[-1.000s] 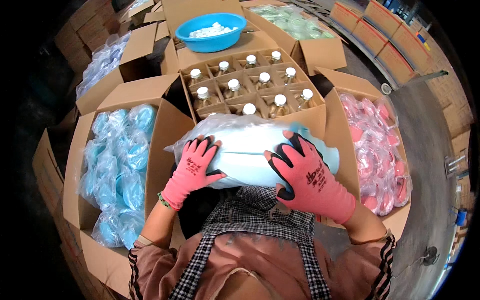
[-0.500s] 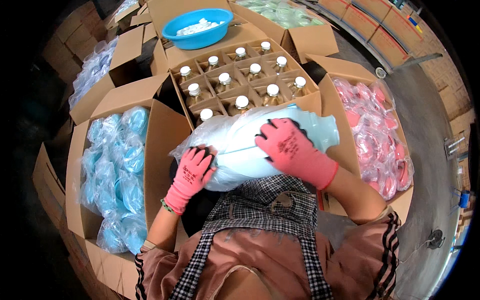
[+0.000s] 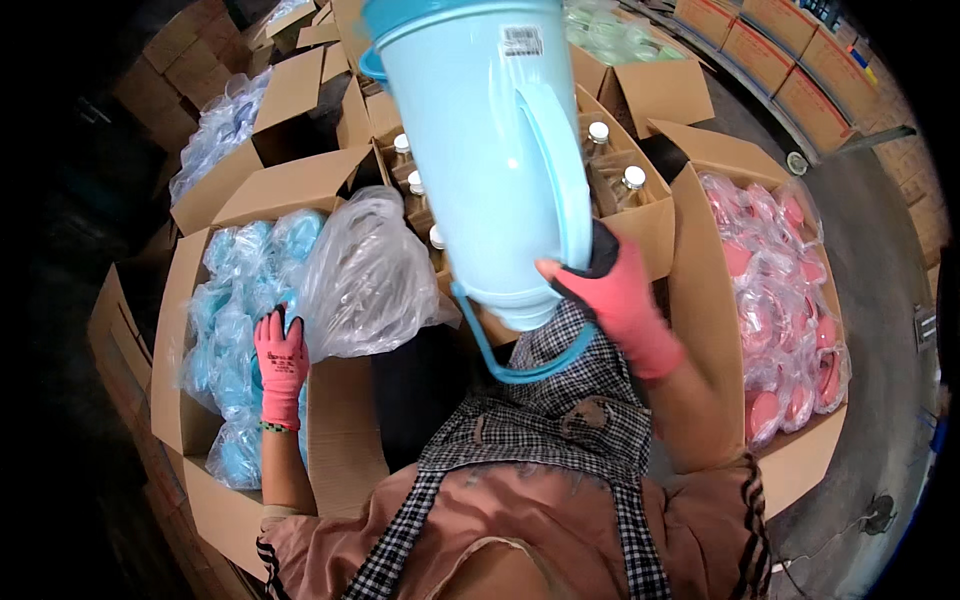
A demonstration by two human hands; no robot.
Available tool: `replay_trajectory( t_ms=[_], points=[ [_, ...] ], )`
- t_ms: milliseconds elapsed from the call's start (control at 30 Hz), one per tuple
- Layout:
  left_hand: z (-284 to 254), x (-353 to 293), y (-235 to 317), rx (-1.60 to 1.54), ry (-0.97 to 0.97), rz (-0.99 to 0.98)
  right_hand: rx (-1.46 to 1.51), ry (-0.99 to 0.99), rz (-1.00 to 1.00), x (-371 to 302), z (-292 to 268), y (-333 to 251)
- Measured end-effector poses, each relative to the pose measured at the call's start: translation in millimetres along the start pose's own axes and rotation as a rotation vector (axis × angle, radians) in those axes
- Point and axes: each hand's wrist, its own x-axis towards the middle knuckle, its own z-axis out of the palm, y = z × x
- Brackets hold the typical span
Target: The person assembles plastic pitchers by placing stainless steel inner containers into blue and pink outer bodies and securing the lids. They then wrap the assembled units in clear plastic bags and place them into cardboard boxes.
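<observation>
Spreading across the nearest part of the view, a brown shirt carries a black-and-white checked apron. Just beyond the apron, the right hand, in a pink glove with a black palm, holds a pale blue jug – the thumb lies on its body close to the lower end of the side handle, while the other fingers are mostly hidden. The jug slants above the work, its narrow end toward the person, its wide, darker blue end farthest off and cut by the upper edge. A blue carrying loop hangs from the narrow end.

To the left, the left hand reaches over an open carton of blue pieces in clear film. Its fingers are slightly apart and bent; whether they grip anything, I cannot tell. Just beside them bulges a crumpled clear bag, partly over the carton's edge. Well to the right stands another carton with wrapped pink pieces.

Farther out, behind the jug, white-capped bottles stand in a divided box. Beyond lie green wrapped pieces and, far right, stacked cartons.
</observation>
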Motion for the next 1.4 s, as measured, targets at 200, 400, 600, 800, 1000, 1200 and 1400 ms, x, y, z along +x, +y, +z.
replay_trajectory(
  t_ms=[200, 400, 600, 800, 1000, 1200, 1400],
  points=[
    [-9, -35, 27, -0.194, -0.138, 0.113, -0.031, 0.176, -0.032, -37, 80, 116],
    [49, -85, 62, -0.816, -1.092, -0.119, -0.001, -0.189, 0.133, -87, 82, 141],
    [104, -92, 29, -1.213, -0.753, -0.498, -0.172, -0.319, 0.067, -91, 78, 160],
    [-10, -18, 28, -1.042, -0.470, -0.923, -0.153, -0.444, 0.320, -107, 75, 175],
    [100, -116, 49, -1.332, -0.632, -0.874, -0.404, -0.613, 0.135, -102, 88, 155],
    [112, -131, 76, -1.922, -0.742, -0.977, -0.390, -0.649, 0.148, -96, 88, 165],
    [-23, -93, 42, -1.174, -0.738, -0.917, -0.313, -0.618, 0.156, -93, 83, 162]
  ],
)
